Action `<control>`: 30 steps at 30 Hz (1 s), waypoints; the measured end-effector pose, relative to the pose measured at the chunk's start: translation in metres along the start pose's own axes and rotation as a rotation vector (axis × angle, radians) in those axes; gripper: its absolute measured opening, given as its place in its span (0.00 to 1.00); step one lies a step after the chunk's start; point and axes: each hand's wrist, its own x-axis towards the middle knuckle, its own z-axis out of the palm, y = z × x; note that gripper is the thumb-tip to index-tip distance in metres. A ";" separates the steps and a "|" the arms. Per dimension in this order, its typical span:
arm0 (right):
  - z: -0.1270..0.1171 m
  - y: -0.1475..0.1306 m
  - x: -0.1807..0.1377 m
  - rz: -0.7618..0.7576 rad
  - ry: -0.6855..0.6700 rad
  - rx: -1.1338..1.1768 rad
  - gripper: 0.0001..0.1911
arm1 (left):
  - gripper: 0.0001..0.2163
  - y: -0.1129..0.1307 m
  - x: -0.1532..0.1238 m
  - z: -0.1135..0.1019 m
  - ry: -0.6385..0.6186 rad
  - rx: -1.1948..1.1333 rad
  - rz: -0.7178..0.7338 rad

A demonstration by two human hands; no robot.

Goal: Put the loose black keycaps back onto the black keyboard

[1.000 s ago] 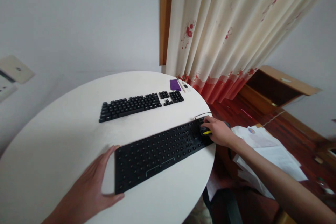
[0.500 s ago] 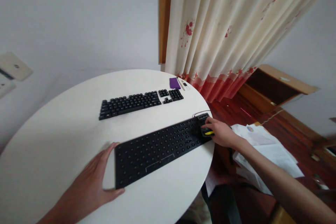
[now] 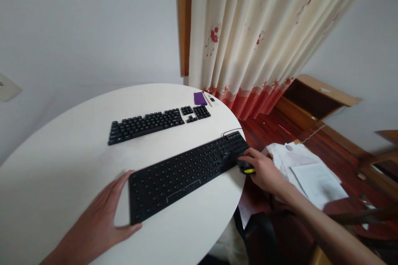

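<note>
A black keyboard base [image 3: 183, 174], its keycaps off and its small switch posts showing, lies slantwise on the white round table. My left hand [image 3: 99, 215] grips its left end, fingers at the far corner and thumb at the near corner. At the right end, my right hand [image 3: 264, 169] is closed around a small black-and-yellow handheld tool [image 3: 247, 167], by the base's near edge. Its exact kind is hard to make out, partly covered by my fingers. Behind the base, the loose black keycaps [image 3: 146, 126] are laid out in keyboard order.
A purple cloth [image 3: 200, 98] and a thin white stick-like item [image 3: 207, 99] lie at the table's [image 3: 71, 153] far right edge. A cable [image 3: 231, 129] loops behind the base. Papers [image 3: 314, 178] are piled right of the table; a curtain [image 3: 236, 49] hangs behind.
My right hand has moved the black-and-yellow tool from over the base's right end toward its near edge. My left hand keeps its grip. The view has shifted slightly right.
</note>
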 end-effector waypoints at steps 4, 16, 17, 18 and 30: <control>0.024 0.012 -0.008 0.011 0.057 -0.050 0.33 | 0.47 0.001 0.000 -0.001 0.004 -0.005 0.001; 0.033 -0.013 -0.019 0.104 0.198 -0.025 0.32 | 0.48 0.000 -0.001 0.000 0.000 -0.003 0.009; 0.038 -0.022 -0.016 0.025 0.163 -0.007 0.34 | 0.48 0.000 -0.002 0.000 0.005 -0.004 0.011; 0.041 -0.027 -0.014 -0.039 0.129 0.001 0.35 | 0.49 0.000 -0.002 0.001 0.007 -0.006 0.014; 0.040 -0.001 -0.020 0.167 0.199 -0.077 0.30 | 0.51 -0.001 -0.004 0.002 0.011 -0.041 0.011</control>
